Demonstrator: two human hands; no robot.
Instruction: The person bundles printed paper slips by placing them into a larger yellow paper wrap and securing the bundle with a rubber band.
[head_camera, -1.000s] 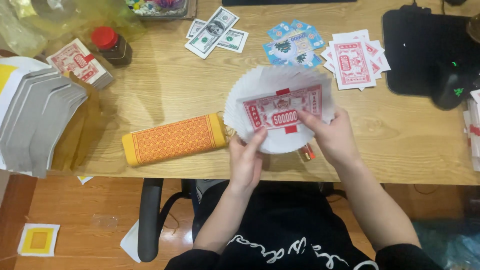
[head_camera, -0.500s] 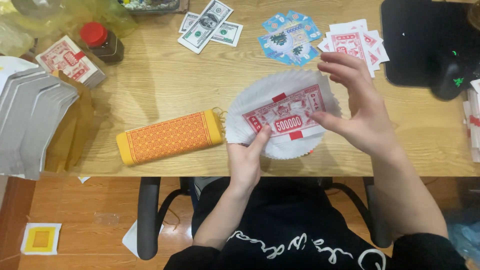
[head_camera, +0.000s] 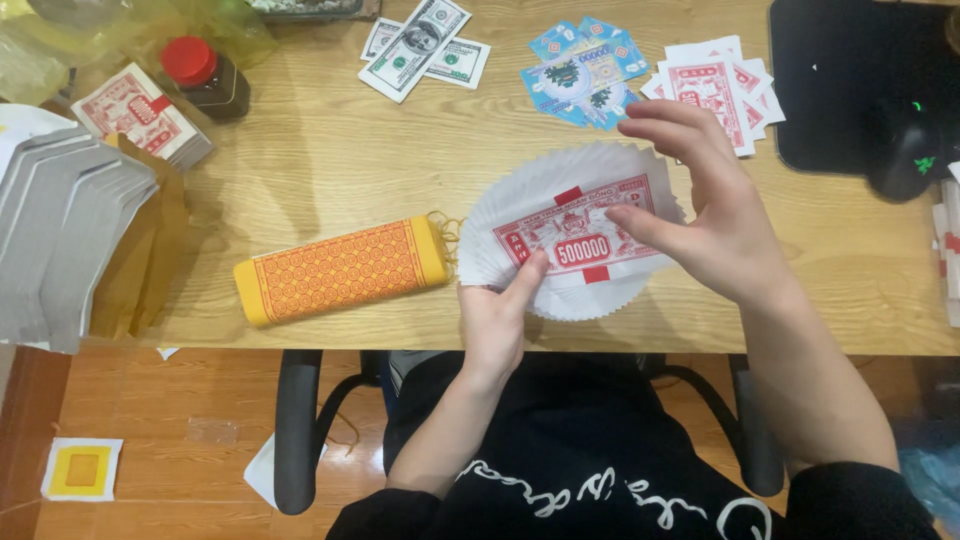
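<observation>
Head view: I saw my left hand (head_camera: 497, 318) pinching the round white fan of red-printed paper notes (head_camera: 572, 243) at its lower-left edge above the desk edge; my right hand (head_camera: 705, 205), fingers loosely spread, touched its top note from the right.

Lifted clear of the round fan of red-and-white paper notes (head_camera: 570, 235) since a second ago: right hand (head_camera: 710, 220), then pinching the fan's right edge, now hovering above it with fingers spread, index tip on the top note. Slightly more spread, the fan, left hand (head_camera: 500, 310) gripping its lower left edge.
</observation>
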